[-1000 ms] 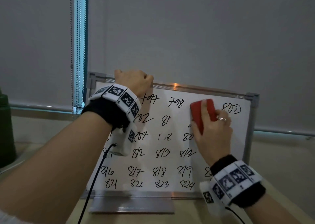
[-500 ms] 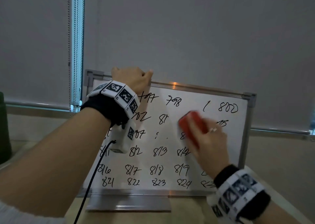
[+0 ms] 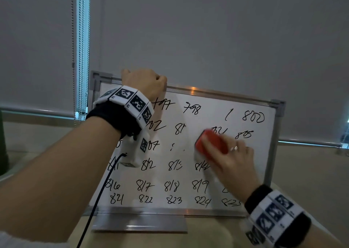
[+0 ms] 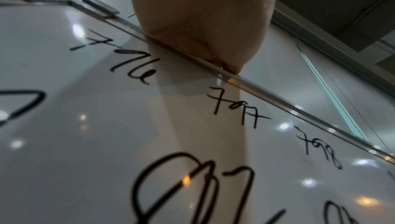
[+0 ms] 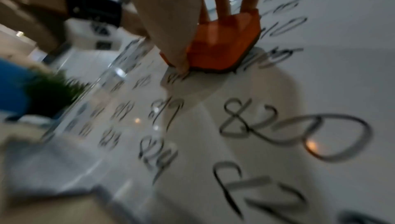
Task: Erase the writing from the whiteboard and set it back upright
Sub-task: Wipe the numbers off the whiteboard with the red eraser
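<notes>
A metal-framed whiteboard (image 3: 188, 151) stands tilted back on a table, covered with rows of black handwritten numbers. My left hand (image 3: 145, 83) grips its top edge near the left corner; the left wrist view shows the palm (image 4: 200, 25) pressed on the frame rail (image 4: 278, 99). My right hand (image 3: 232, 159) holds a red eraser (image 3: 211, 142) flat against the board's middle, fingers curled over it. The right wrist view, blurred, shows the eraser (image 5: 222, 45) on the white surface (image 5: 320, 79) among the numbers. A smeared, partly wiped patch lies around the eraser.
A flat metal foot (image 3: 139, 222) props the board at its base on the beige table (image 3: 207, 238). Grey roller blinds (image 3: 207, 40) with a bead chain (image 3: 72, 58) hang behind. A dark green object (image 3: 2, 143) stands at the far left. A black cable (image 3: 98, 196) trails from my left wrist.
My right hand has swept the eraser down and left from the top row to the board's middle, wiping digits there. The left hand has stayed on the top edge.
</notes>
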